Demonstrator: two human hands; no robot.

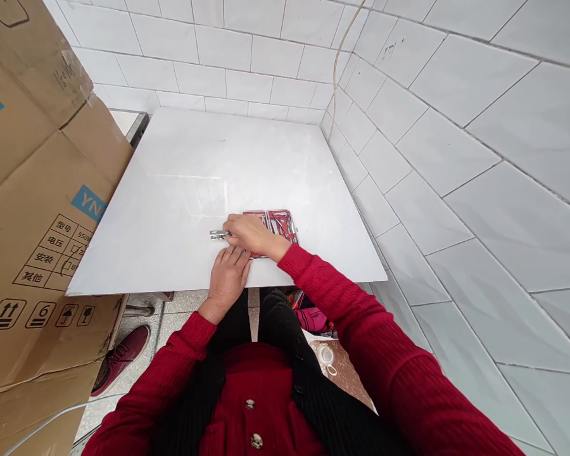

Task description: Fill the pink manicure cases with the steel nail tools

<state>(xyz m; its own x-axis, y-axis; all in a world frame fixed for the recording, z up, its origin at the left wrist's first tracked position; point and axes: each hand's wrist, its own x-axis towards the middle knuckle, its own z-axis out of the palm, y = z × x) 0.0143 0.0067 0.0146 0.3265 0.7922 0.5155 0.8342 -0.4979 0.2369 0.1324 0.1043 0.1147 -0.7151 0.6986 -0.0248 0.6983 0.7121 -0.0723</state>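
Grip uncertain: our right hand (251, 232) is meeting the silver tools (217, 235) left of the frame's centre, but whether it is pinching them we cannot tell.
At the centre, the open red case (292, 224) is lying on the white table (270, 145), partly covered by that hand; our left hand (228, 273) is bending its fingers beside the case's lower left corner, its hold hidden from us.

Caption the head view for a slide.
Right hand at small metal tools, left hand at an open red case, on a white tabletop.
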